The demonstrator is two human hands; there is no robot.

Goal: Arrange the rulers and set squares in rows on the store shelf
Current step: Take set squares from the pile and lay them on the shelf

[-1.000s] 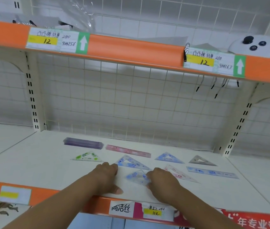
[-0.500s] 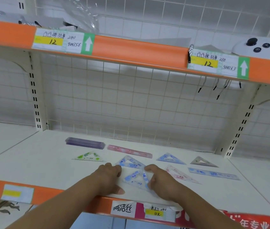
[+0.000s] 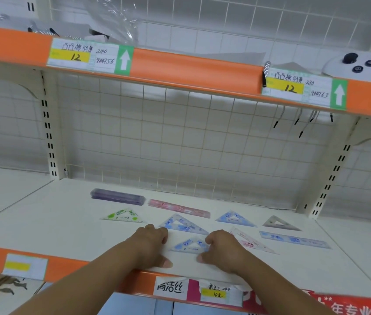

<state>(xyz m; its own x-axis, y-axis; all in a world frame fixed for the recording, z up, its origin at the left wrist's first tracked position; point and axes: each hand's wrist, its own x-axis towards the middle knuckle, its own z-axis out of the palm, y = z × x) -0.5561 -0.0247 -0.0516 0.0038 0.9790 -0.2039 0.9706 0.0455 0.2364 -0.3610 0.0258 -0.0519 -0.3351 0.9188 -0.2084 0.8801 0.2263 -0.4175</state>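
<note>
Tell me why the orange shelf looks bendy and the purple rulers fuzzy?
Head view: the wide-angle lens likely bows the upper orange shelf edge; head view: the purple rulers at the back are soft and smeared; head view: the plastic wrap up top shows white glare.

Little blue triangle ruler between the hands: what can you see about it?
The small blue set square is see-through plastic with blue printed patterns and a triangular hole. It lies flat near the front edge of the shelf, point facing the back, between the left hand and right hand, whose curled fingers seem to touch its corners.
</note>
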